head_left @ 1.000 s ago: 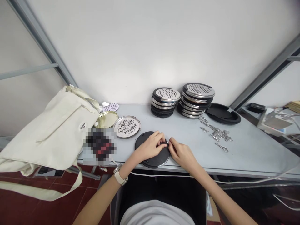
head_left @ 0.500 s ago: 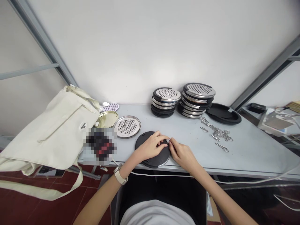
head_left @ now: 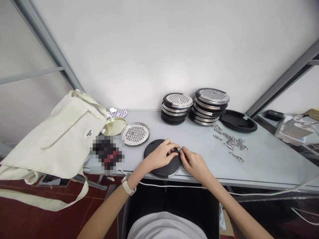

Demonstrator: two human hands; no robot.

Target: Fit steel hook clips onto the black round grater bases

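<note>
A round black disc with a silver stretch of rim lies flat near the table's front edge. My left hand rests on its top, fingers curled round its right part. Thumb and fingers of my right hand are pinched at the disc's right edge. Between the two sets of fingertips shows a small silver metal clip, mostly covered. Several similar metal clips are scattered to the right. Left of the disc lies a perforated metal grater disc.
Two stacks of black-rimmed grater discs, a shorter stack and a taller stack, stand by the wall. A black round tray is beside them. A gold lid and a cream bag are left. A white cable runs along the front edge.
Both hands keep nearly the same hold at the disc's right edge. The silver clip's visible part looks slightly different; the whole view has shifted very slightly.
</note>
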